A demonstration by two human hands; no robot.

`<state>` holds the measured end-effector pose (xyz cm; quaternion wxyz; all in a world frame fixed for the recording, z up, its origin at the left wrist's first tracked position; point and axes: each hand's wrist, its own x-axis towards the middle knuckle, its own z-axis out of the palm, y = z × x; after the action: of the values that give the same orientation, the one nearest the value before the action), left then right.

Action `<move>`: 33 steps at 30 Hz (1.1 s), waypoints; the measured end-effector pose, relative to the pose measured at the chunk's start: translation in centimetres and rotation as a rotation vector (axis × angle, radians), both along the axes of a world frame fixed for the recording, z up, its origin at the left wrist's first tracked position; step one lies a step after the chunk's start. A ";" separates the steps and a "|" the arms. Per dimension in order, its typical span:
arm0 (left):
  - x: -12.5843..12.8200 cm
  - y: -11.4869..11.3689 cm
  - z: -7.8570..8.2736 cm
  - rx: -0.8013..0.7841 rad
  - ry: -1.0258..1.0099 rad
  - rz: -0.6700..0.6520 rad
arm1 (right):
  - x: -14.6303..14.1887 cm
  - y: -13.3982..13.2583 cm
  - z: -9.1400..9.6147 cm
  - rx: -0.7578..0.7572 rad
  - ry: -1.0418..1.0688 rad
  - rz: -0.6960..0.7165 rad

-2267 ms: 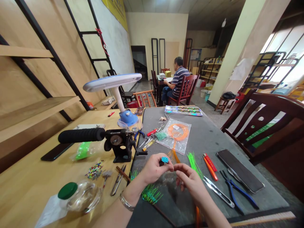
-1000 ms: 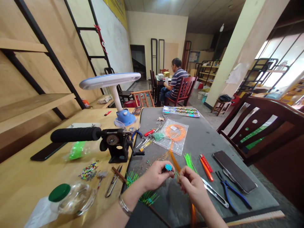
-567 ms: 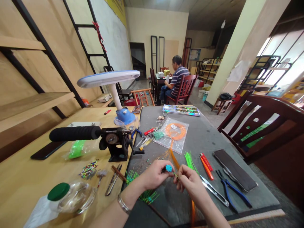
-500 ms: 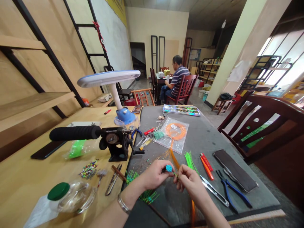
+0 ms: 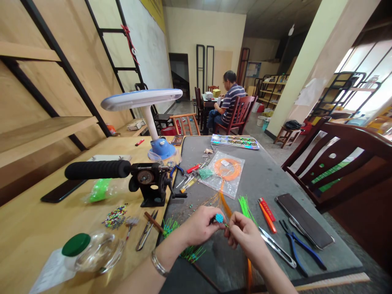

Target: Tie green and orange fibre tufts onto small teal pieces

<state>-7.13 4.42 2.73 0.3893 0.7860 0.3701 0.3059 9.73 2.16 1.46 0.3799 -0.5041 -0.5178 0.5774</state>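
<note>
Left hand (image 5: 200,223) pinches the blue cluster (image 5: 219,218) above the dark part of the counter (image 5: 266,171). Right hand (image 5: 243,232), fingers closed, looks to pinch a thin strand (image 5: 227,226) just beside it; tips too small to confirm. Done: cluster is bunched together. Strand end seems unfinished. Green strands (image 5: 244,207) lie loose, untouched. Can't tell how much is left.
</note>
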 end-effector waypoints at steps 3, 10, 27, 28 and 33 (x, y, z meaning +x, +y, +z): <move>0.1 0.0 -0.1 -0.060 -0.040 0.021 | 0.1 0.0 -0.4 0.028 -0.033 0.010; 0.3 0.1 -0.6 -0.198 -0.164 0.090 | 0.7 -0.3 -1.0 0.100 -0.080 0.057; 0.9 0.1 -0.4 -0.280 -0.260 0.092 | 1.0 -0.5 -0.6 0.373 -0.284 0.018; 0.9 0.2 -0.4 -0.262 -0.265 0.086 | 0.9 -0.5 -0.5 0.371 -0.284 0.016; 0.5 0.4 -0.2 -0.198 -0.262 0.171 | 0.9 -0.4 -1.1 0.328 -0.259 -0.023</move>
<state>-6.65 4.82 2.53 0.4823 0.6628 0.4103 0.3997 10.61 1.75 0.39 0.3940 -0.5114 -0.6435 0.4113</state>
